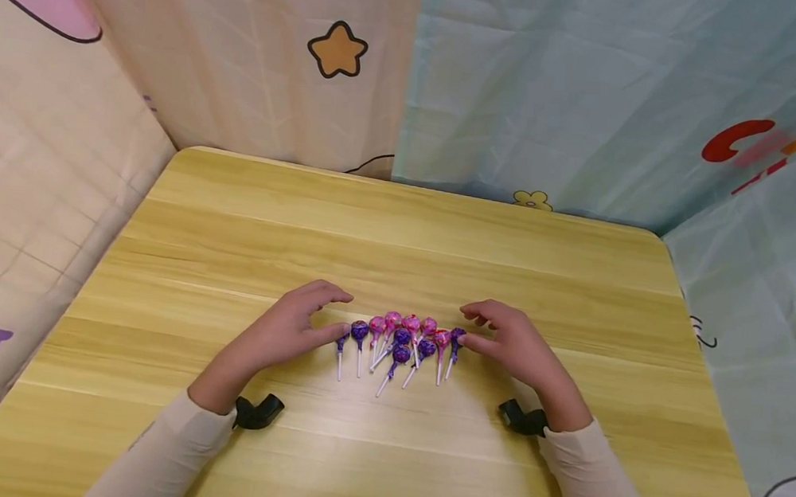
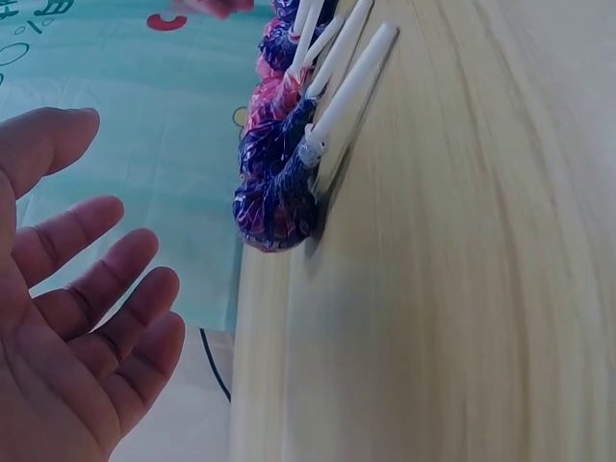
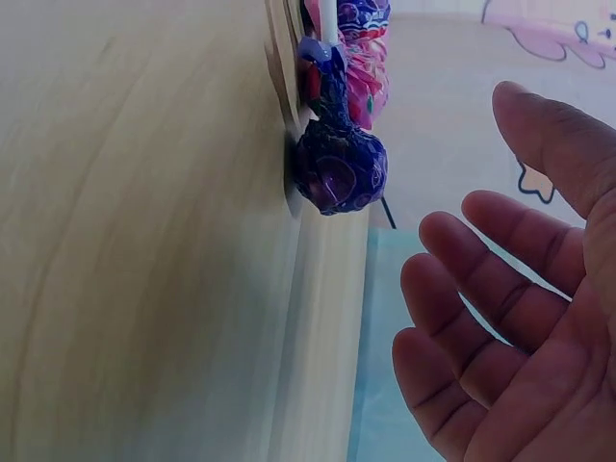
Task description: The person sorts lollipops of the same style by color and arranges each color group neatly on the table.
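Several wrapped lollipops lie bunched on the wooden table (image 1: 385, 231), white sticks pointing toward the person. Pink ones, such as a pink lollipop (image 1: 393, 320), sit mostly at the back; purple ones, such as a purple lollipop (image 1: 401, 354), lie in front and at both ends. My left hand (image 1: 293, 322) hovers beside the left end, fingers loosely bent, holding nothing; its thumb overlaps a purple lollipop (image 2: 274, 207) in the head view, but the left wrist view shows a gap. At the right end, my right hand (image 1: 511, 343) is likewise apart from a purple lollipop (image 3: 339, 168), its palm bare.
Black wrist-camera mounts, a left one (image 1: 258, 411) and a right one (image 1: 522, 417), stick out inward beneath the wrists. Printed curtains (image 1: 530, 77) hang behind the table's far edge and along both sides.
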`<state>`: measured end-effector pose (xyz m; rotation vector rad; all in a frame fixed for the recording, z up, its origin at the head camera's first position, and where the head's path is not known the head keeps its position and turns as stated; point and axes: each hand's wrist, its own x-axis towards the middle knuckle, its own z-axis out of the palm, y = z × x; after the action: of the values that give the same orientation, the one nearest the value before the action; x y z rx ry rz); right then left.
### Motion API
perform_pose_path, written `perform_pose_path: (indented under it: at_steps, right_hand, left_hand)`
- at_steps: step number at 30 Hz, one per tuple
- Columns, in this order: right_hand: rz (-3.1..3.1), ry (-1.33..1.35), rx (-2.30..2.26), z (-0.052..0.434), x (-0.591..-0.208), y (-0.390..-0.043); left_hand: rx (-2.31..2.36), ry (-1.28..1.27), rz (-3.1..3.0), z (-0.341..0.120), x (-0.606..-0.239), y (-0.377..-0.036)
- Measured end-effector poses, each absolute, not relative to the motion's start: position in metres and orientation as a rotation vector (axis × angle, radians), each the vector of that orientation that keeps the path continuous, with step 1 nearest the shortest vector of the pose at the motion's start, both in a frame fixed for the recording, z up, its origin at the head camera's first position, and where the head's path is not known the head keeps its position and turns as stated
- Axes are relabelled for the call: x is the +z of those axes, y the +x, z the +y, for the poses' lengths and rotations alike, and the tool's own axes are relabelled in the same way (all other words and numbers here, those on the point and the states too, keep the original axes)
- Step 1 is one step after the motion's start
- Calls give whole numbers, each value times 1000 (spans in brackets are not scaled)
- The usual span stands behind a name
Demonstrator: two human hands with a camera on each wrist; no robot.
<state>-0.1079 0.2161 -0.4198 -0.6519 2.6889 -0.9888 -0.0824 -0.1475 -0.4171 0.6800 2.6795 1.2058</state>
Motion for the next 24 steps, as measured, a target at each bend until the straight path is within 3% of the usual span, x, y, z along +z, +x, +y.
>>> perform_pose_path:
  at_steps: [24]
  right_hand:
    - [2682,-710,-1007,208,-424,-115]
  left_hand:
    - [1201,686,2661,-124,-430,-98]
